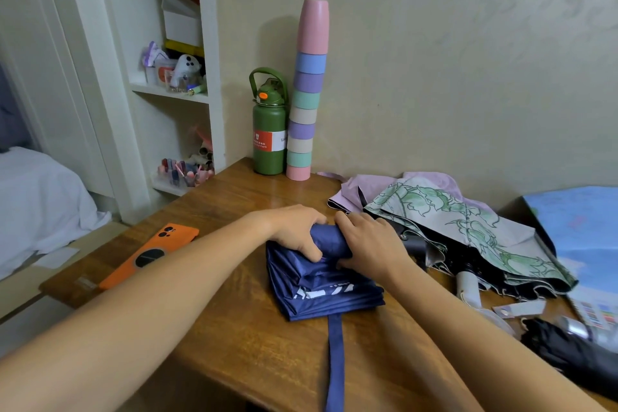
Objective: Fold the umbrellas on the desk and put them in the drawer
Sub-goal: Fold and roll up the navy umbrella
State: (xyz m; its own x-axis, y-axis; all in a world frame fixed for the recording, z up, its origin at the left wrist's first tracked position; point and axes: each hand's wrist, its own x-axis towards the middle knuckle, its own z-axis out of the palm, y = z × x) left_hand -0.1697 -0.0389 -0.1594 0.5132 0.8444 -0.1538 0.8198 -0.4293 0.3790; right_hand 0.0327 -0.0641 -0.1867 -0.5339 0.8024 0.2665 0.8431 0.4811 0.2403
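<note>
A navy blue umbrella (317,284) lies flattened in folds in the middle of the wooden desk (234,338), its strap (334,364) trailing toward the front edge. My left hand (296,231) and my right hand (371,244) both grip the rolled far end of it, fingers curled over the roll. To the right lie a green-leaf patterned umbrella (468,237) over a lilac umbrella (351,192), both loose. A black umbrella (568,354) sits at the right front. No drawer is in view.
An orange phone (150,254) lies at the desk's left side. A green bottle (269,130) and a tall stack of pastel cups (306,100) stand against the wall. White shelves (174,93) hold small items at left; blue paper (588,244) lies at right.
</note>
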